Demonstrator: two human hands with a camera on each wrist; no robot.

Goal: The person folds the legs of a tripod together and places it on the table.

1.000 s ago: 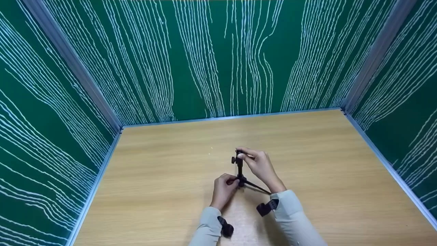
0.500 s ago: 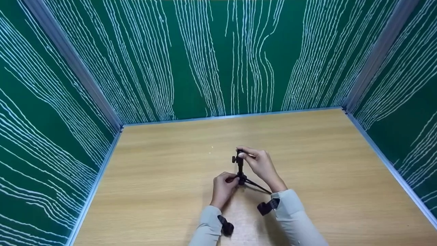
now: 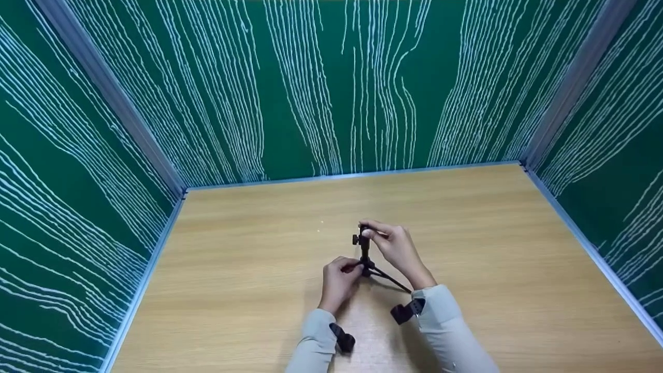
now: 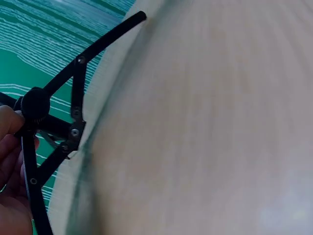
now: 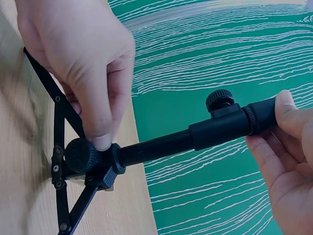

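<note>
A small black tripod [image 3: 365, 254] stands upright on the table, its legs spread, with one leg reaching toward the right wrist. The left hand [image 3: 340, 282] pinches it low down, at the hub beside a round knob [image 5: 81, 155]. Around the top of the column the right hand [image 3: 398, 254] holds with thumb and fingers. In the right wrist view a second knob [image 5: 220, 101] sticks out from the upper tube [image 5: 220, 128], near the right fingertips. The left wrist view shows the braced legs [image 4: 78, 93] and part of the left hand [image 4: 12, 196] at the edge.
The wooden table [image 3: 248, 290] is bounded by green panels [image 3: 290, 103] with white wavy lines, at the back and both sides. Tiny pale specks lie on the wood beyond the tripod. Each wrist wears a black camera, the left one [image 3: 343, 339] and the right one [image 3: 406, 312].
The tripod's hub and the left hand have risen slightly in the head view. Both hands keep their hold on it, and the right hand has barely moved.
</note>
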